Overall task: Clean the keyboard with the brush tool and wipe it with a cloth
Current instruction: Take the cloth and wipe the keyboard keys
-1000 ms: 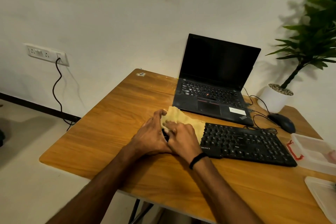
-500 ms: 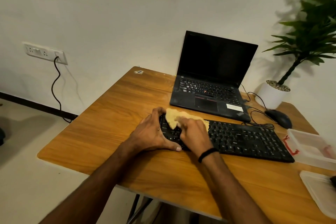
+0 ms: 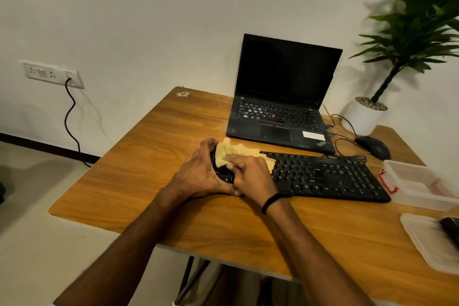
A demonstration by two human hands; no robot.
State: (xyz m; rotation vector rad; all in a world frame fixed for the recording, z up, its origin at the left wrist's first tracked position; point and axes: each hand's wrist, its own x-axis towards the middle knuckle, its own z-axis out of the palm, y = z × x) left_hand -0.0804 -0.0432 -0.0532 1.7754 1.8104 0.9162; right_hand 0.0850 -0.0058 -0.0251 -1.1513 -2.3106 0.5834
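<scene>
While the left hand (image 3: 198, 176) holds the keyboard (image 3: 323, 176), the right hand (image 3: 252, 177) presses a cloth (image 3: 238, 153) on its keys.

The keyboard lies on the table (image 3: 149, 156), just near of the laptop (image 3: 278, 117), and the cloth sits bunched on its left end. The cloth looks soft and light, so it will likely fold and slip unless it is held in a bunch from the top. The keyboard looks hard, flat and light, so it may slide when rubbed; its left end is a good place to hold. The left fingers curl over the far edge of that end, with the thumb on the near edge. The right fingers are bent and close together, gripping the cloth against the keys; its thumb is hidden.
</scene>
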